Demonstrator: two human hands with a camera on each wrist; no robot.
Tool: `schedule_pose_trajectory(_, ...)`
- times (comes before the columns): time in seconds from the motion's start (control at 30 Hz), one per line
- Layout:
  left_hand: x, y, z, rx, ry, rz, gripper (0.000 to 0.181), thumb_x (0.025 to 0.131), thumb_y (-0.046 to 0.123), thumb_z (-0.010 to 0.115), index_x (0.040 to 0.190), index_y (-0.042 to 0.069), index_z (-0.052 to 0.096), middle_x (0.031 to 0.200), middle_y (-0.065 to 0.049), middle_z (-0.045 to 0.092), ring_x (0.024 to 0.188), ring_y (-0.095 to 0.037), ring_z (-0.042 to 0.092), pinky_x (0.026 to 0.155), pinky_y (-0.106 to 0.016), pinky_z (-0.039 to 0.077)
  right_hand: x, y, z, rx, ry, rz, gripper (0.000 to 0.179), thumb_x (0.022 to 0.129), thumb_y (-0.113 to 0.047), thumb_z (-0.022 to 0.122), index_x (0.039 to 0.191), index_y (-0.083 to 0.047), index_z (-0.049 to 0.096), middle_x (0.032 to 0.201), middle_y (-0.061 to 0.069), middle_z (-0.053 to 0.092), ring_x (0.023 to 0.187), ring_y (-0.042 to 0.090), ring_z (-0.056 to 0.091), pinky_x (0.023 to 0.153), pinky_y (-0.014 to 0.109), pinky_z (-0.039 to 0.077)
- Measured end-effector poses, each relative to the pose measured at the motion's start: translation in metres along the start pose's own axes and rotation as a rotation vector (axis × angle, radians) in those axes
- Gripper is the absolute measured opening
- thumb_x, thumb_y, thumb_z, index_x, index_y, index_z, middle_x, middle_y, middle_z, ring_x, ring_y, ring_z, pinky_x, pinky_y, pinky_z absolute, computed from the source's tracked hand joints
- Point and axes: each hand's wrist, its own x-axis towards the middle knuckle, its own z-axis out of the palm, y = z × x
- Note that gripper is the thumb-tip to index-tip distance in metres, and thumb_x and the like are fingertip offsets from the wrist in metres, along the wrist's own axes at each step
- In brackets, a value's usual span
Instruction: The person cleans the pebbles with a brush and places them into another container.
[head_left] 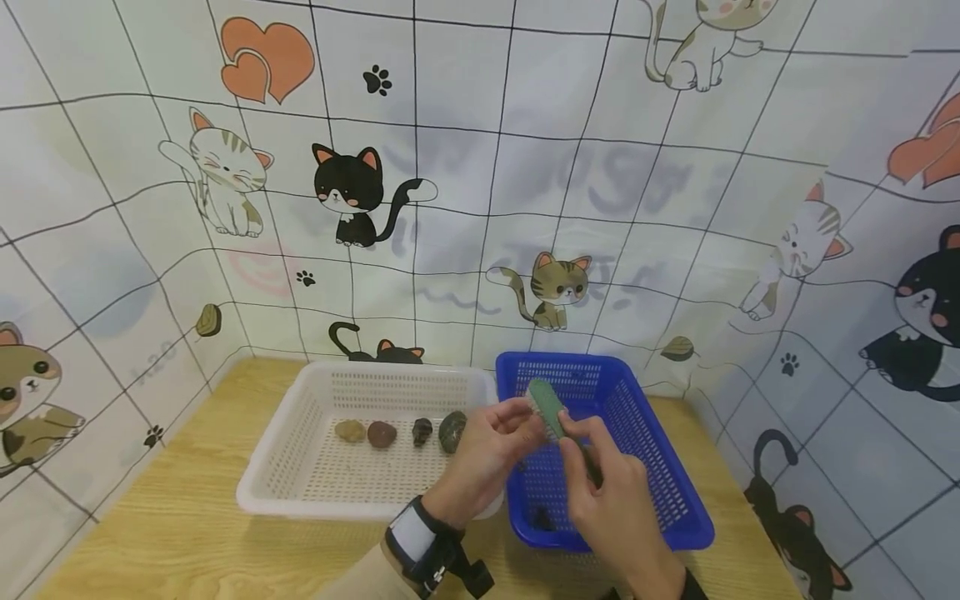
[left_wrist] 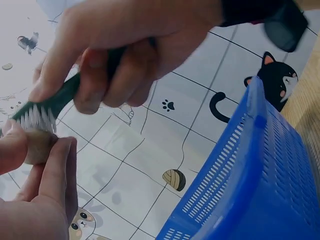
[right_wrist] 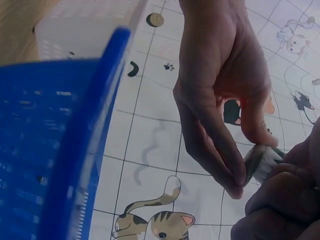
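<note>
My left hand [head_left: 487,454] pinches a small brownish stone [left_wrist: 39,146] between thumb and fingertips above the blue basket [head_left: 678,475]. My right hand [head_left: 615,492] grips a green brush [head_left: 546,402] by its handle. In the left wrist view the brush's white bristles [left_wrist: 36,119] press on top of the stone, with the thumb lying along the brush's back. The head view hides the stone behind the left fingers. In the right wrist view, the stone [right_wrist: 255,161] and bristles meet between both hands.
Left of the blue basket stands a white basket [head_left: 277,450] with a yellowish stone [head_left: 350,431], a reddish-brown stone [head_left: 382,434] and darker ones, including a round one [head_left: 452,432]. A dark stone [head_left: 542,518] lies in the blue basket. Cat-printed sheeting [head_left: 450,192] surrounds the wooden table [head_left: 172,517].
</note>
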Motion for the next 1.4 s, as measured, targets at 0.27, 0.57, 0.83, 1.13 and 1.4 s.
schedule_pose_trajectory(0.27,0.001,0.0,-0.001,0.002,-0.019,0.017,0.059,0.112,0.024,0.082,0.158,-0.008,0.064,0.15,-0.022,0.078,0.126,-0.015,0.08,0.113,-0.03,0.067,-0.003,0.008,-0.002,-0.03,0.012,0.117,0.022,0.113,0.004,0.069,0.13,-0.009,0.072,0.067,-0.018,0.046,0.052,-0.018,0.023,0.04,0.01,0.026)
schedule_pose_trajectory(0.57,0.001,0.003,-0.005,-0.018,0.019,0.019,0.055,0.112,0.02,0.08,0.156,-0.009,0.065,0.135,-0.005,0.086,0.119,-0.009,0.082,0.112,-0.027,0.066,-0.011,-0.003,0.008,0.018,0.015,0.032,0.03,0.107,0.011,0.072,0.131,-0.006,0.071,0.065,-0.022,0.042,0.054,-0.022,0.024,0.04,0.006,0.027)
schedule_pose_trajectory(0.83,0.0,0.004,-0.006,0.015,-0.019,0.012,0.066,0.108,0.025,0.086,0.157,-0.012,0.062,0.144,-0.022,0.081,0.117,-0.011,0.083,0.11,-0.029,0.067,0.003,0.006,0.007,-0.015,0.029,0.05,0.022,0.112,0.008,0.068,0.131,-0.004,0.07,0.067,-0.008,0.058,0.053,-0.02,0.021,0.041,0.008,0.023)
schedule_pose_trajectory(1.13,-0.005,0.009,-0.003,-0.023,0.008,0.021,0.066,0.107,0.03,0.087,0.158,-0.005,0.066,0.144,-0.012,0.083,0.121,-0.011,0.083,0.114,-0.031,0.067,-0.019,-0.004,0.006,-0.002,0.018,0.106,0.025,0.111,0.008,0.07,0.131,-0.007,0.07,0.071,-0.018,0.054,0.052,-0.02,0.026,0.039,0.008,0.028)
schedule_pose_trajectory(1.4,-0.003,0.009,-0.004,-0.022,-0.024,0.017,0.055,0.112,0.018,0.08,0.155,-0.012,0.063,0.131,-0.003,0.087,0.119,-0.011,0.083,0.113,-0.031,0.067,-0.004,-0.006,0.005,-0.022,0.012,0.017,0.037,0.109,0.008,0.071,0.144,-0.003,0.065,0.063,-0.022,0.038,0.053,-0.021,0.023,0.041,0.006,0.024)
